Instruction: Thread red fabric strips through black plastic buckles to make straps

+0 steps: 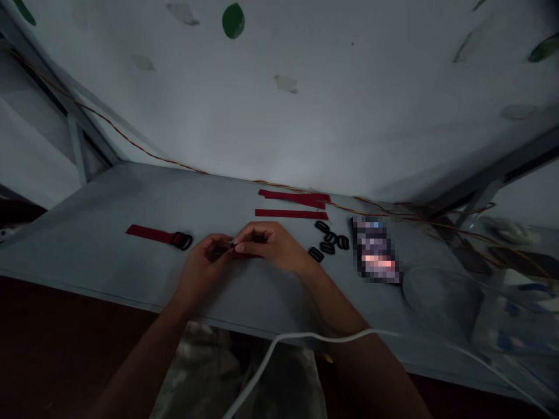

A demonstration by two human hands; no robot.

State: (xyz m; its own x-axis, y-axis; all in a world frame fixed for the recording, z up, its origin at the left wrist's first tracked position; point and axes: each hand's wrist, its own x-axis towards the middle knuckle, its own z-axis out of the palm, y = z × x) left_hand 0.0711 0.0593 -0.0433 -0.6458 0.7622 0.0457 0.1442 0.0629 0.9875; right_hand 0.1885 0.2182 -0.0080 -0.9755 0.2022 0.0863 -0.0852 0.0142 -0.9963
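My left hand (206, 259) and my right hand (273, 243) meet fingertip to fingertip just above the table. A red strap (247, 255) shows under my right hand, whose fingers and thumb are closed on it. The left fingers pinch at the strap's end, where a small dark piece (232, 246) is mostly hidden; I cannot tell its kind. To the left lies another red strap (151, 233) with a black buckle (181, 240) on its end. Several loose black strap buckles (327, 248) lie right of my right hand.
More red straps (290, 214) lie at the back of the grey table (109, 267). A phone (375, 250) with a blurred screen and a clear plastic container (515, 320) are on the right. Twisted wires (144, 152) run along the wall; a white cable (314, 335) crosses in front.
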